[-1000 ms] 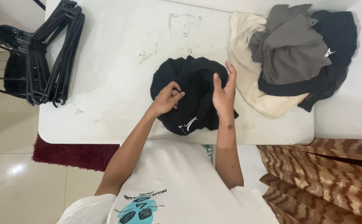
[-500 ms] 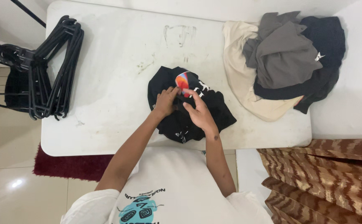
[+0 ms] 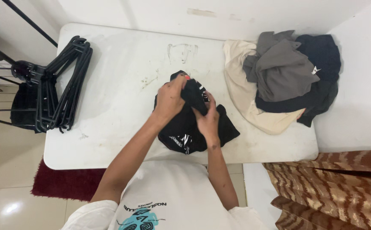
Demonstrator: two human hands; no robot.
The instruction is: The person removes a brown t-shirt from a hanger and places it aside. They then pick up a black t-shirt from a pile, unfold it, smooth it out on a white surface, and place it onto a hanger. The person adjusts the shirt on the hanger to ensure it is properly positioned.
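Bunching up the soft, floppy black cloth shirt (image 3: 194,127) near the middle of the white table (image 3: 121,76), the left hand (image 3: 169,100) and right hand (image 3: 207,121) both squeeze folds of it tight, and it looks light enough to lift by any edge.

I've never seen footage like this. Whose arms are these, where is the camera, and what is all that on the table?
There is no machine here: a person wears a camera on the head, looking down at their own arms. Both hands, left hand and right hand, grip a crumpled black garment with white print on a white table. To the right lies a pile of clothes: cream, grey and black. At the table's left edge rests a stack of black hangers. A dark red rug lies on the floor below.
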